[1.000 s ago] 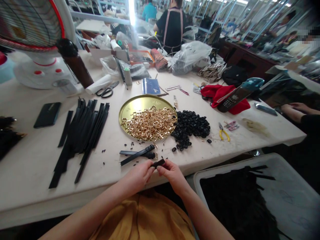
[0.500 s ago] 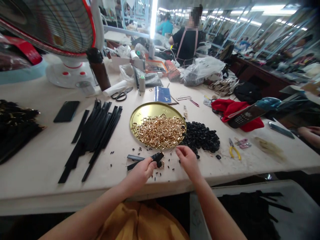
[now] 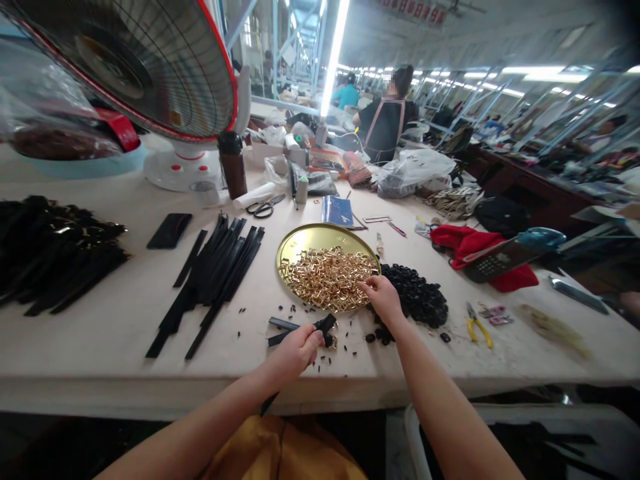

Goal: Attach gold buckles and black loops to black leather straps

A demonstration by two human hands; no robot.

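My left hand (image 3: pixel 300 345) is closed around a black strap (image 3: pixel 326 323), just in front of the tray. A gold metal fitting (image 3: pixel 334 339) shows beside the strap's end, and other black strips (image 3: pixel 281 324) lie under and behind my fingers. At the right side of a round gold tray (image 3: pixel 300 237), my right hand (image 3: pixel 384 299) dips its pinched fingertips into a heap of small gold buckles (image 3: pixel 327 277). Whatever is between those fingertips is too small to make out. A pile of black plastic pieces (image 3: pixel 423 300) lies right beside my right hand.
Black strips (image 3: pixel 210 273) and a phone (image 3: pixel 170 231) lie left of the tray. Yellow-handled pliers (image 3: pixel 479 325) lie to the right. Behind are scissors (image 3: pixel 265 207), a blue booklet (image 3: pixel 337 211) and a fan (image 3: pixel 145 73). A person (image 3: pixel 385 123) is beyond the table.
My right hand has moved forward from the table in front of the tray to the gold buckles. My left hand still grips the strap. The camera view has tilted up and shifted left.
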